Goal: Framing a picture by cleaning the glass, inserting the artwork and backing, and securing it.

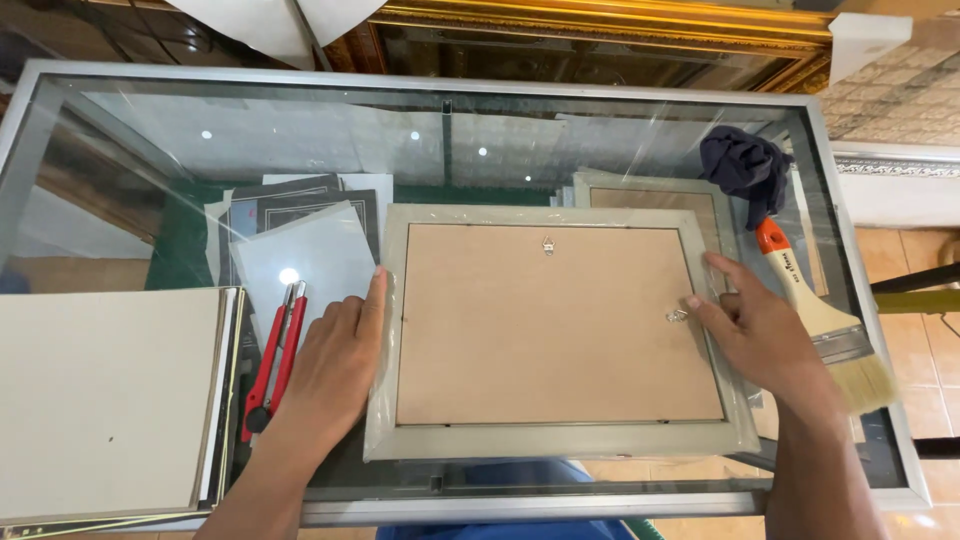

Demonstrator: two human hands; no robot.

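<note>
A picture frame (556,330) lies face down on the glass tabletop (150,130), its brown backing board up and its pale silver-green rim wrapped in clear film. My left hand (335,365) rests flat against the frame's left edge. On the right edge lies my right hand (755,325), fingers spread over the rim and the board's border near a small metal hanger. Both hands press on the frame without lifting it.
A red utility knife (276,360) lies just left of my left hand. A stack of pale boards (105,400) sits at the near left. A wide paintbrush (822,320) with an orange handle and a dark cloth (745,168) lie at the right. More frames show under the glass.
</note>
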